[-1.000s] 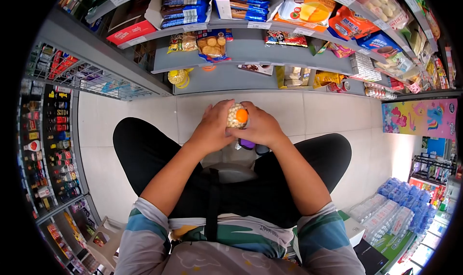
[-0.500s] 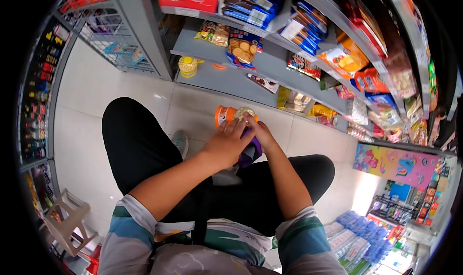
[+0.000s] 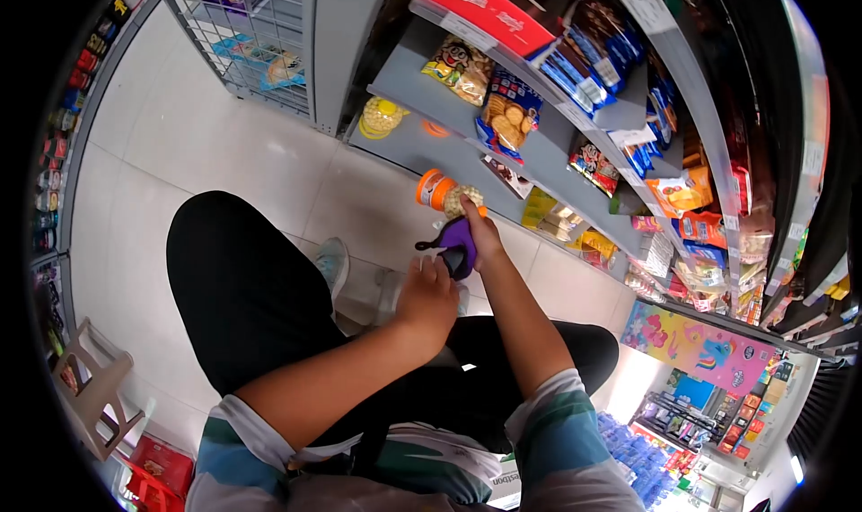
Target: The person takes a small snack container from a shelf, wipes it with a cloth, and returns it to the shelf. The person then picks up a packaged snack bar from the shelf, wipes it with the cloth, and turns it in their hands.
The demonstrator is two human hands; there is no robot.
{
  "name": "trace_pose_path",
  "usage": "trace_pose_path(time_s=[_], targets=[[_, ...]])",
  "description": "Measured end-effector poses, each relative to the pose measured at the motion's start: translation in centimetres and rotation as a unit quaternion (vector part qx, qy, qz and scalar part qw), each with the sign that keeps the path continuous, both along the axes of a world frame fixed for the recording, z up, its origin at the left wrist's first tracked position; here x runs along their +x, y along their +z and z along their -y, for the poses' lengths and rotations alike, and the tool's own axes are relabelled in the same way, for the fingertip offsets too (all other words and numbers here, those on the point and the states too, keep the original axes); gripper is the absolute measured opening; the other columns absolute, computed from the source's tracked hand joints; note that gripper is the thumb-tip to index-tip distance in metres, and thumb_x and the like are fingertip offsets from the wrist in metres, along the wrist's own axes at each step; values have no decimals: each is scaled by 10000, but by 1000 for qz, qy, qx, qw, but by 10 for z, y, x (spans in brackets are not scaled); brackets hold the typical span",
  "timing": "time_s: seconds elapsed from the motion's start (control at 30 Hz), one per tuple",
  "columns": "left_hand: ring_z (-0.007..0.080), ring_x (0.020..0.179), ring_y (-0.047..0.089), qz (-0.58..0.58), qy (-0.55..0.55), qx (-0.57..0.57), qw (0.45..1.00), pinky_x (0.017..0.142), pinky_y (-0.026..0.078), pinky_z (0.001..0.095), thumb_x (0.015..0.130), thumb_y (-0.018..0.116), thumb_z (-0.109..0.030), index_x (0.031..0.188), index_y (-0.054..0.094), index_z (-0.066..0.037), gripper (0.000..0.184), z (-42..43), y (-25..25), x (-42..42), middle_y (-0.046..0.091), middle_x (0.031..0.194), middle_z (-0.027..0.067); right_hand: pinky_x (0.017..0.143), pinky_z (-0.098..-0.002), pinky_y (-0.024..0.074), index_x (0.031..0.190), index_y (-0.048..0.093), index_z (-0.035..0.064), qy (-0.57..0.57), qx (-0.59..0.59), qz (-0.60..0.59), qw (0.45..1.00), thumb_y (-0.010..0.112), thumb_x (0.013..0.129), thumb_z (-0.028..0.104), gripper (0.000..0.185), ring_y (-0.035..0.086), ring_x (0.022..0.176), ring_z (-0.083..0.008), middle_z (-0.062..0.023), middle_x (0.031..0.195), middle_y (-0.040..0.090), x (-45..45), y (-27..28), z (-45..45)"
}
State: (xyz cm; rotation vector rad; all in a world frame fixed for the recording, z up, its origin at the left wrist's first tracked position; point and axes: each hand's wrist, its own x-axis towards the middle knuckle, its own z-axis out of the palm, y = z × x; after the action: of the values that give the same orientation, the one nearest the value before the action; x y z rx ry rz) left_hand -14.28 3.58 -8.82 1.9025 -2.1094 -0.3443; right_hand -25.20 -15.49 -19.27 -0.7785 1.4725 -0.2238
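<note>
near shelves [image 3: 415,151], right hand [image 3: 484,235] grips jar [image 3: 452,195] (pale contents [image 3: 463,200]), left hand [image 3: 428,298] curled, hold unclear.

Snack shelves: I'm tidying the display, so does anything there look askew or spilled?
Yes: the cookie bag on the second-lowest shelf lies askew. Its lower end reaches the front edge, perhaps poking past it, so it might slip. I see no spill.
</note>
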Motion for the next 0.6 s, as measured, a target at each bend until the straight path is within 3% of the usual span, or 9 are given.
trace_pose_path(time_s=[0.03,0.07,0.13,0.17,0.27,0.37,0.43,0.5,0.6], targets=[[405,1199,584,22,7,61,998,1079,412,523,902,602,-177,1127,729,-37,293,3,10,1,642,1263,249,727,-340,579,1250,586,22,-2,-37,28,999,831,840,513,684,672,801,-186,-67,948,657,12,1,3],[390,1175,603,43,14,122,991,1081,409,521,903,600,-176,1109,739,-54,278,4,16,0,670,1221,231,727,-340,579,1250,586,22,1,-35,25,999,831,840,513,684,672,801,-186,-67,948,657,24,-7,7],[359,1160,629,32,44,122,991,1101,398,517,898,608,-187,1110,740,-62,278,4,15,-7,696,1194,209,889,-341,547,1374,509,-46,51,-185,-130,973,855,806,511,867,674,1025,-214,-138,1158,684,42,-27,19],[347,1165,633,43,34,101,993,1110,394,509,898,610,-189,1113,738,-59,282,2,19,-7,694,1211,209,1015,-358,500,1468,431,-4,89,-198,-150,965,868,764,515,978,635,1209,-269,-186,1316,646,49,-27,24],[336,1207,625,35,23,80,996,1134,384,492,901,609,-191,1134,731,-39,304,6,24,-10,688,1254,208,1039,-376,493,1480,433,38,179,-277,-223,917,870,737,507,981,635,1243,-306,-190,1337,648,64,-47,42],[338,1232,614,29,-5,155,987,1137,379,488,907,604,-191,1172,720,-34,330,18,43,-2,684,1278,199,1045,-405,498,1479,435,73,207,-286,-242,904,862,713,526,986,642,1240,-335,-177,1328,665,93,-32,46],[377,1407,483,76,-70,295,950,1209,263,549,972,564,-240,1433,573,-13,514,26,50,-4,551,1489,205,1036,-412,510,1460,451,80,219,-304,-239,896,852,710,524,960,650,1229,-344,-176,1327,671,111,-39,52],[379,1410,479,70,-74,286,953,1207,263,550,972,566,-235,1425,585,-18,503,25,53,1,555,1485,205,1043,-412,511,1454,459,91,226,-268,-319,880,838,712,500,928,639,1244,-345,-185,1346,659,116,-34,53],[369,1373,503,69,-81,279,954,1187,289,533,968,574,-229,1374,631,-35,454,27,62,12,595,1423,191,1047,-407,513,1467,453,99,237,-244,-342,876,830,704,504,942,640,1242,-340,-184,1345,659,129,-25,60]])
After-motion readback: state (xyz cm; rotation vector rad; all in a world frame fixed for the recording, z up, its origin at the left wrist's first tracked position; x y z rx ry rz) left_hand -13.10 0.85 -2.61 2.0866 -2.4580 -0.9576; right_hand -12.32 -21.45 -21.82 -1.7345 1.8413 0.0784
